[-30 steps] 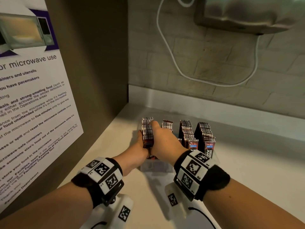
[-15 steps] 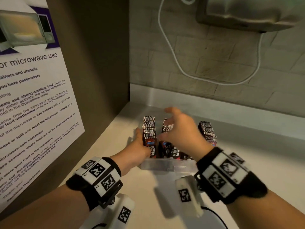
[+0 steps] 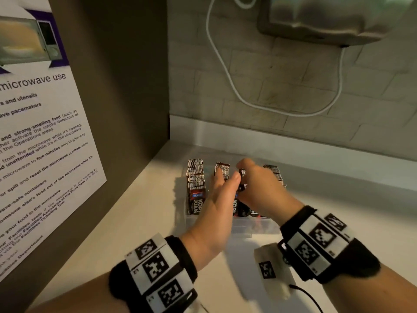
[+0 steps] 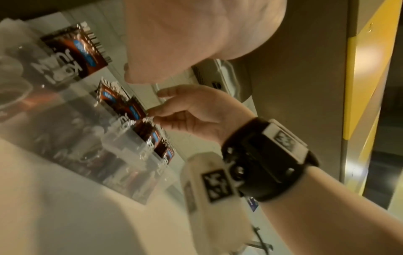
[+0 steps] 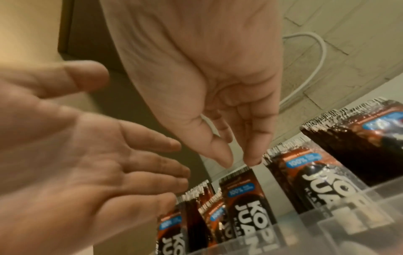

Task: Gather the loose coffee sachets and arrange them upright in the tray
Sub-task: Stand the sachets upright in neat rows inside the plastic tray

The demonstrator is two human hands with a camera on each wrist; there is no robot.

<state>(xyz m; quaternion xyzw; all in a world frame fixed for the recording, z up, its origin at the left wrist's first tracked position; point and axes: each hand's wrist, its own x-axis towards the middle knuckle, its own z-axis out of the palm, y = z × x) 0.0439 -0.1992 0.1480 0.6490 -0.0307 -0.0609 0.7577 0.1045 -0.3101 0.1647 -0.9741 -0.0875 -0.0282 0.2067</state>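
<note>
Sachets [image 3: 195, 188]: I see them upright in rows inside the clear tray [image 3: 255, 224] on the pale surface [image 3: 135, 222].
Right hand [image 3: 259, 188]: my grip pinches the top edge of a middle-row sachet [image 5: 244, 195].
Left hand [image 3: 222, 199]: fingers straight, holding nothing, just beside.

Right hand [image 4: 196, 115] fingertips touching sachets [image 4: 130, 107], clear tray [image 4: 122, 150]

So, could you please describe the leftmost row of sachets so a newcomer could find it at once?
Start at the microwave poster on the left wall; below it, on the pale counter, sits a clear tray. The row of sachets nearest that wall is the one: it alone stands left of the left hand, its front label uncovered.
</note>
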